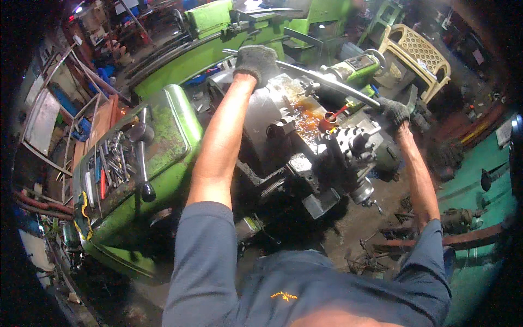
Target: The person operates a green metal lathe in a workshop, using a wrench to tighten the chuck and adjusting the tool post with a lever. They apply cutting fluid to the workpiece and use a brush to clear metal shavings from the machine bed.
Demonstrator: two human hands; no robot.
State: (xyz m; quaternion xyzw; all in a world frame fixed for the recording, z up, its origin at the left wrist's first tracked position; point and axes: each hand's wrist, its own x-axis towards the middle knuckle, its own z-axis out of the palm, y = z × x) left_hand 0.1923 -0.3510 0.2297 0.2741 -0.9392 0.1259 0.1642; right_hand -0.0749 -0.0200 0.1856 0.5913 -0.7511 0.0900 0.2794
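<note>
A long grey metal bar (327,80) slants across the lathe, its right end lower and nearer to me. My left hand (255,62), in a dark grey knit glove, is closed round the bar, and a short end juts out to its left. My right hand (393,111), gloved alike, grips the bar's right end; its fingers are partly hidden. Beneath the bar are the lathe's tool post (354,147) and a surface wet with brownish fluid (308,117). A small red cup (328,122) with a red-handled stick in it stands there.
On the left, the green lathe headstock (180,117) carries a black-knobbed lever (146,180) and a pile of wrenches and tools (115,163). A second green machine (196,60) stands behind. A cream plastic chair (422,54) is at the far right.
</note>
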